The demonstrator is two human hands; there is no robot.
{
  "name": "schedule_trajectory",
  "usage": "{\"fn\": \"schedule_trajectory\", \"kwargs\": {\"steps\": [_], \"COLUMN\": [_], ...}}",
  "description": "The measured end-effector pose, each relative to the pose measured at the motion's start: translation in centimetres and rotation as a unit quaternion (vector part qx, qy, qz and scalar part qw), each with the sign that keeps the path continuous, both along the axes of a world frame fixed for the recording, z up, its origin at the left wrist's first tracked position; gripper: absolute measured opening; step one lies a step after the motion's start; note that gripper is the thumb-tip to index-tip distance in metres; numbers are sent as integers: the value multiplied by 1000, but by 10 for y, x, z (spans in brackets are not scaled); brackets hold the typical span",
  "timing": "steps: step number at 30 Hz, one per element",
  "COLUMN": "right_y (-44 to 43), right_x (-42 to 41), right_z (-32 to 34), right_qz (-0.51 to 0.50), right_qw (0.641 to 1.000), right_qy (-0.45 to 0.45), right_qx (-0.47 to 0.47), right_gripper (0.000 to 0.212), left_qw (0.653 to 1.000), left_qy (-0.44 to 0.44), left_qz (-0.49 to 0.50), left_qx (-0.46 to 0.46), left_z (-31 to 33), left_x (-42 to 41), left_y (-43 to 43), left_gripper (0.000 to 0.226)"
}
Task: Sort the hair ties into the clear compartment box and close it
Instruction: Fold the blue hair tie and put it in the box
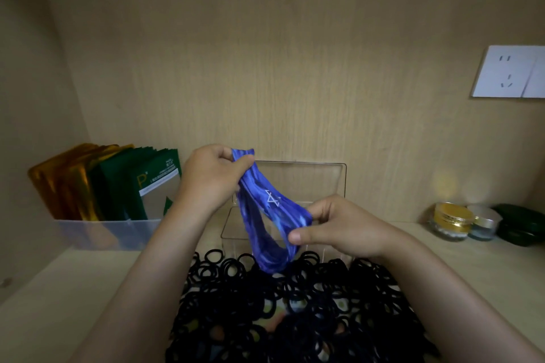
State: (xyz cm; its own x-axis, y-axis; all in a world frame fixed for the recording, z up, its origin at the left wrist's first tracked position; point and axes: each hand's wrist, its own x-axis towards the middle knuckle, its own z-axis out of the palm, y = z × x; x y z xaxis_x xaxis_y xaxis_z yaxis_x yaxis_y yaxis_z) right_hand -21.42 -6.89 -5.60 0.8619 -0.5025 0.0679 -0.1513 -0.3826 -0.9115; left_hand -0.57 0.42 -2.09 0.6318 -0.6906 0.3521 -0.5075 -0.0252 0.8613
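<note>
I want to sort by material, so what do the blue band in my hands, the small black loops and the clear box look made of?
Blue patterned fabric band: looks like soft stretch cloth, slightly glossy; it drapes and creases.
Small black hair-tie loops: probably matte fabric-covered elastic; thin, dull, floppy.
Clear lidded compartment box: apparently rigid transparent plastic; see-through, with bright edges.

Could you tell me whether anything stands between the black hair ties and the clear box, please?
Yes: the blue fabric band, pinched by the left hand and right hand, hangs over the clear box, just behind the black hair ties.
</note>
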Motion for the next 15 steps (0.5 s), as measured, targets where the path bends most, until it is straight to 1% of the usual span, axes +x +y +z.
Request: {"fn": "schedule_trajectory", "kwargs": {"steps": [3, 4, 5, 6, 7, 8, 9, 10, 11, 12, 13, 14, 15], "right_y": [3, 4, 3, 3, 3, 3, 3, 3, 2, 2, 2, 2, 2], "right_x": [2, 2, 1, 0, -2, -3, -5, -6, -6, -7, -7, -8, -8], "right_z": [9, 11, 13, 15, 18, 21, 23, 25, 26, 28, 29, 30, 32], "right_qz": [-38, -51, -60, -64, -62, -58, -54, -52, -51, -51, -53, -61, -79], "right_qw": [990, 986, 983, 981, 982, 983, 984, 984, 983, 982, 980, 980, 978], "right_qy": [-129, -153, -166, -168, -162, -151, -143, -138, -139, -143, -146, -147, -146], "right_qx": [40, 48, 57, 65, 75, 84, 92, 100, 108, 116, 121, 123, 124], "right_gripper": [15, 15, 16, 18, 20, 22, 24, 25, 26, 26, 26, 25, 24], "left_qw": [984, 979, 978, 982, 986, 984, 972, 960, 960, 970, 979, 974, 954], "left_qy": [143, 167, 171, 150, 94, 7, -81, -148, -177, -162, -109, -42, 12], "left_qz": [-106, -114, -111, -100, -83, -57, -30, -3, -1, -37, -103, -190, -269], "left_qx": [6, 18, 36, 64, 110, 170, 220, 237, 215, 175, 134, 119, 128], "left_z": [-11, -15, -19, -22, -23, -22, -21, -18, -12, -8, -2, 4, 9], "left_x": [-11, -13, -14, -14, -14, -14, -15, -19, -24, -27, -29, -34, -39], "left_y": [-8, -10, -11, -11, -11, -8, -6, -3, -1, 0, 2, 6, 10], "left_gripper": [19, 17, 18, 21, 25, 31, 37, 42, 44, 47, 52, 59, 67]}}
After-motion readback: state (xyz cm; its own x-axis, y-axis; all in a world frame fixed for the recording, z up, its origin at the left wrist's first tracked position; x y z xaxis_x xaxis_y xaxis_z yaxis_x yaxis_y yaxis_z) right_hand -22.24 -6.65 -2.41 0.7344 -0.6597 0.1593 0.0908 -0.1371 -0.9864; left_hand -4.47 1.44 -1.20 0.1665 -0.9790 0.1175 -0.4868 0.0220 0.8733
